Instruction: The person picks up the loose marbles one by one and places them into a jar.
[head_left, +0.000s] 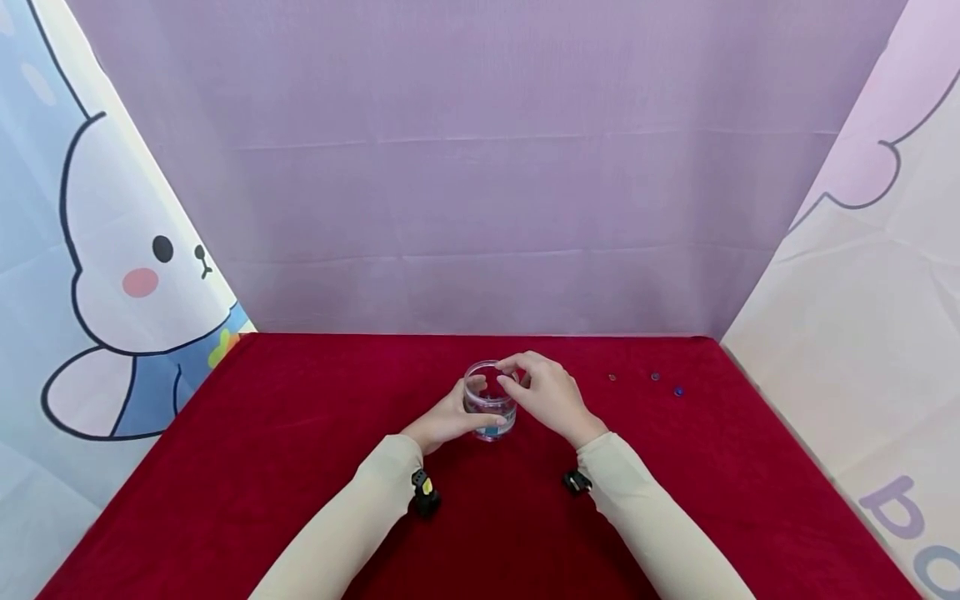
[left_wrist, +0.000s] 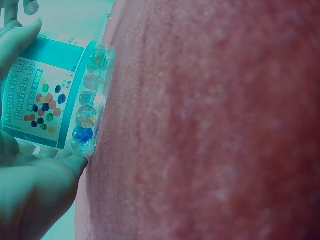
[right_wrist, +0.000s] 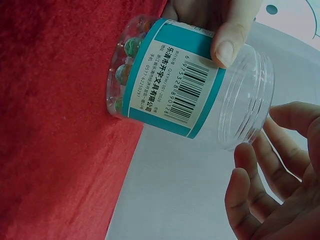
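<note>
A clear plastic jar (head_left: pixel 487 407) with a teal and white label stands upright on the red cloth. Glass marbles (left_wrist: pixel 86 117) lie along its bottom, some clear with coloured swirls, one with deep blue. My left hand (head_left: pixel 448 415) grips the jar round its side, thumb across the front. The jar's mouth has no lid on it. Over the right edge of the mouth is my right hand (head_left: pixel 551 398), its thumb and fingers loosely bent and apart, fingertips right at the rim. Nothing shows between those fingers in the right wrist view.
On the cloth to the right lie three loose marbles: a brownish one (head_left: pixel 612 377), a greyish one (head_left: pixel 656 376) and a blue one (head_left: pixel 678 391). The red cloth (head_left: pixel 300 433) covers the table. A purple curtain (head_left: pixel 480 208) hangs behind, with printed cloths at both sides.
</note>
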